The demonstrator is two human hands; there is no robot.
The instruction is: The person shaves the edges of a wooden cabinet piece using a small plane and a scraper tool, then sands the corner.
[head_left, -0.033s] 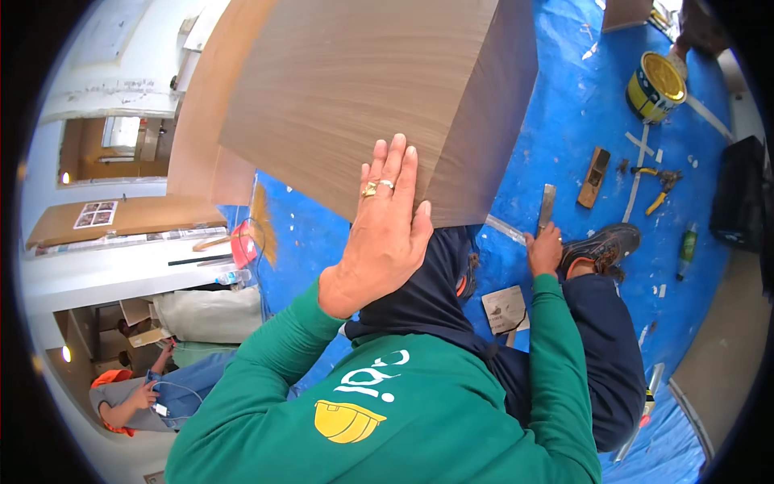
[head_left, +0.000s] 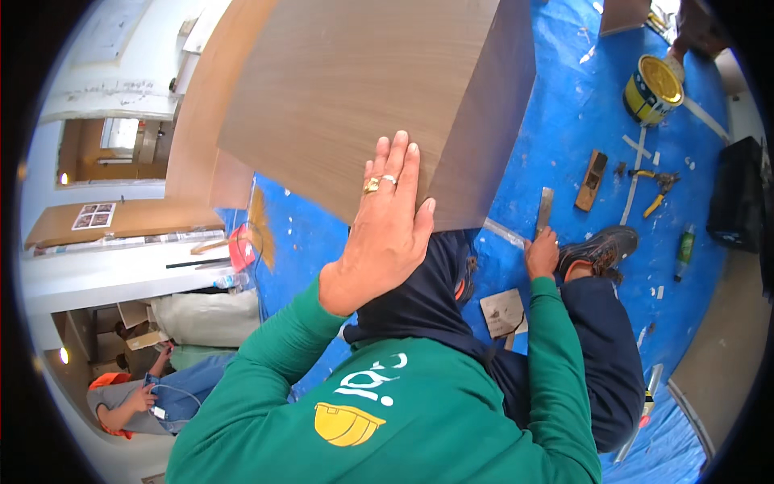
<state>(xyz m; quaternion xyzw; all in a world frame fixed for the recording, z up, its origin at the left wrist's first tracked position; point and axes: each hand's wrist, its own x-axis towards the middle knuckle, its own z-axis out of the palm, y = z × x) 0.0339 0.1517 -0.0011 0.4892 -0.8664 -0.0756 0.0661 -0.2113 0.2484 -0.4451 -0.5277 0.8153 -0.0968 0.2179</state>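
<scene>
Wooden cabinet [head_left: 363, 105] fills the frame's upper centre, braced only by the flat, spread left hand [head_left: 387, 226]; if it shifts, the metal blade [head_left: 545, 208] gripped in the closed right hand [head_left: 542, 252] at centre right could slip and gouge

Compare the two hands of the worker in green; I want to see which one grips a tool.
The ringed hand lies flat and open on the wooden box; the other hand is closed round a metal blade. The ringed hand shows two rings; the other hand shows none. Both come from green sleeves.
</scene>
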